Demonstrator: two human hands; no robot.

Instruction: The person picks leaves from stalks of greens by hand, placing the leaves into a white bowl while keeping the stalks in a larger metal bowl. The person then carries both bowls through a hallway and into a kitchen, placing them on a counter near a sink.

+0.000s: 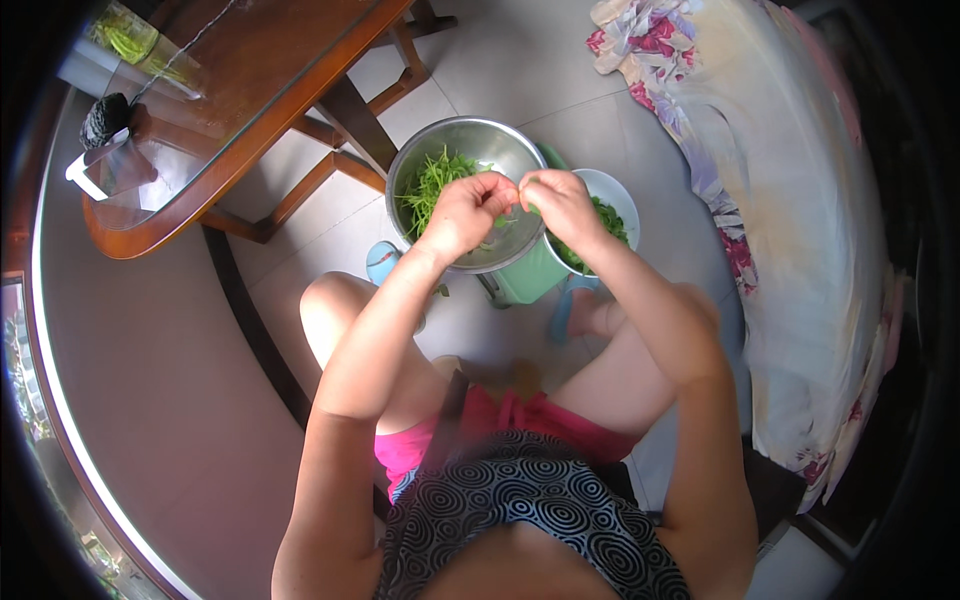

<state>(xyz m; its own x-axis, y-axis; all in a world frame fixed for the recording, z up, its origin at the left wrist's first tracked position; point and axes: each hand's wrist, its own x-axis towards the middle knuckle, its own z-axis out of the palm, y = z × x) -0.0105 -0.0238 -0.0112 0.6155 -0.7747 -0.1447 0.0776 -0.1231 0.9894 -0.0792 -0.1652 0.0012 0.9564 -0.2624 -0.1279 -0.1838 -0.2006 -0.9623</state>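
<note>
Both hands meet over the right side of a stainless steel bowl (517, 146). My left hand (469, 212) pinches at a small piece of leafy greens, its fingertips touching or nearly touching those of my right hand (562, 206). Bits of green show at the right fingertips, mostly covered by the fingers. Long-stemmed leafy greens (429, 191) are heaped in the left part of the bowl. Below my right wrist is a white bowl (630, 202) holding picked green leaves (611, 220), partly hidden by the forearm.
A light green plastic stool or bin (525, 279) sits beneath the bowls. To the left stands a glass-topped wooden table (247, 97) carrying a clear container of greens (135, 45) and a phone-like device on a stand (105, 166). Floral fabric (787, 225) drapes furniture at right. A blue slipper (382, 261) is near the bowl.
</note>
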